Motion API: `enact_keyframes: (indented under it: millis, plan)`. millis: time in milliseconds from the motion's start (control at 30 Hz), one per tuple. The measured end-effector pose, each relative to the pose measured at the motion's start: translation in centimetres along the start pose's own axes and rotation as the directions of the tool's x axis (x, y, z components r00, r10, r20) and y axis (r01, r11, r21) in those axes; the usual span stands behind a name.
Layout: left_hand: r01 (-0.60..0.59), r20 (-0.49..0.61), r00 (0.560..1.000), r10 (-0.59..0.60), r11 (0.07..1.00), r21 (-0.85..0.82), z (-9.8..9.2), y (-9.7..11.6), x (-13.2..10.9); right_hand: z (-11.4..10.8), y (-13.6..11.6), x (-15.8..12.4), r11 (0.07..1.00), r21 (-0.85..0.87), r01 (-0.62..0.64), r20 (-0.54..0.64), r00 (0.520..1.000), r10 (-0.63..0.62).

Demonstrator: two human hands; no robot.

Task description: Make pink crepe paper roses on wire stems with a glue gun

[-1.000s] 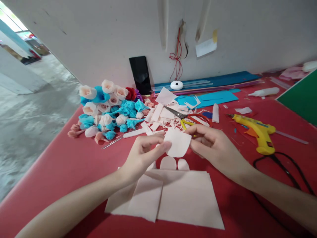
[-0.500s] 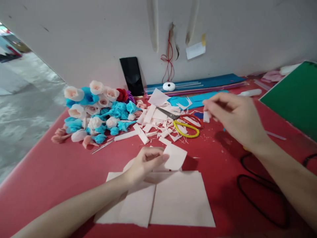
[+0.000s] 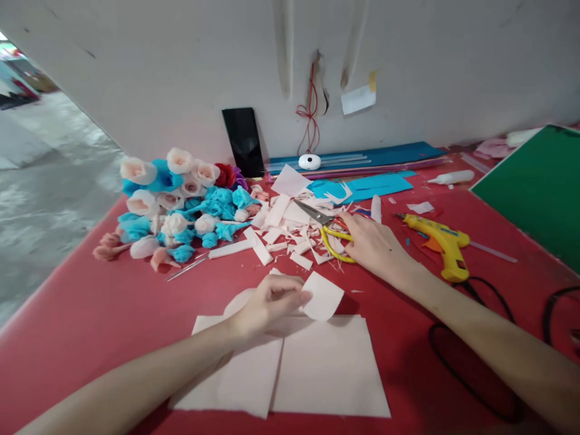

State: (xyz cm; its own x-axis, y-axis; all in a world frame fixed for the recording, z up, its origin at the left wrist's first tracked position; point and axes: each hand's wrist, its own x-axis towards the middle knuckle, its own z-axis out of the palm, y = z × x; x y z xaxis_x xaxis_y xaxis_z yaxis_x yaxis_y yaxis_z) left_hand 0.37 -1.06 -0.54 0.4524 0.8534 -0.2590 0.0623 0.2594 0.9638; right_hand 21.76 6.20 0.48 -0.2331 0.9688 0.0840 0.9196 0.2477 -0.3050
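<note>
Between the thumb and fingers of my left hand [image 3: 269, 302] is a small pale pink paper piece [image 3: 323, 296] with one rounded end. Beneath that hand lie large pale pink paper sheets [image 3: 333, 368], overlapping on the red table. My right hand [image 3: 374, 241] reaches over the scissors [image 3: 338, 243], its fingers closed at the red and yellow handles; some fingertips are hidden. The dark blades point to the far left and rest over a pile of pale paper scraps [image 3: 276, 232].
Paper flowers [image 3: 176, 205] crowd the left back. A yellow glue gun [image 3: 439, 241] with a black cord lies right, beside a green board [image 3: 534, 193]. A phone [image 3: 243, 142] leans on the wall near blue paper [image 3: 367, 186] and a small white device [image 3: 309, 161].
My right hand has come down and left, from above the glue gun onto the scissors, which have turned slightly. The glue gun is now uncovered. My left hand stays put with its paper piece.
</note>
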Motion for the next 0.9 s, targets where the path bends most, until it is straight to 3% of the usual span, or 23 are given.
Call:
enact_keyframes:
  millis: [100, 200, 267, 400, 467, 567, 667, 767, 900]
  plan:
    - [0.008, -0.009, 1.000, -0.008, 1.000, -0.019, 0.0, 0.0, -0.1, -1.0, 0.3, 0.1, 0.987, 0.149, -0.055, 0.034, 0.998, 0.051]
    - [0.010, -0.024, 1.000, -0.011, 0.998, -0.062, 0.1, -0.2, 0.0, -2.3, 0.9, 0.3, 0.915, 0.390, -0.105, 0.135, 0.989, 0.056]
    - [-0.005, -0.037, 0.999, 0.001, 0.994, -0.105, 0.1, -0.2, 0.1, -3.0, 1.1, 0.4, 0.803, 0.581, -0.130, 0.197, 0.980, 0.016]
    - [-0.089, -0.108, 0.992, 0.066, 0.971, -0.224, -0.3, 1.0, 0.5, -3.7, 0.3, 0.5, 0.490, 0.857, -0.160, 0.234, 0.968, -0.094]
    - [-0.157, -0.179, 0.978, 0.109, 0.947, -0.280, -0.7, 2.2, 0.6, -3.8, -0.5, 0.5, 0.373, 0.908, -0.192, 0.257, 0.958, -0.131]
    - [-0.248, -0.281, 0.948, 0.152, 0.904, -0.349, -1.8, 4.2, 0.7, -4.2, -1.6, 0.2, 0.269, 0.932, -0.241, 0.288, 0.946, -0.150]
    - [-0.327, -0.361, 0.915, 0.179, 0.854, -0.404, -3.2, 5.7, 1.1, -4.7, -2.4, -0.5, 0.219, 0.940, -0.260, 0.297, 0.943, -0.154]
    - [-0.445, -0.457, 0.864, 0.213, 0.748, -0.493, -4.9, 6.4, 1.8, -4.6, -3.0, -1.2, 0.190, 0.926, -0.326, 0.361, 0.913, -0.190]
    - [-0.494, -0.487, 0.841, 0.238, 0.704, -0.510, -7.0, 6.2, 2.8, -3.5, -3.7, -1.6, 0.146, 0.914, -0.379, 0.395, 0.913, -0.102]
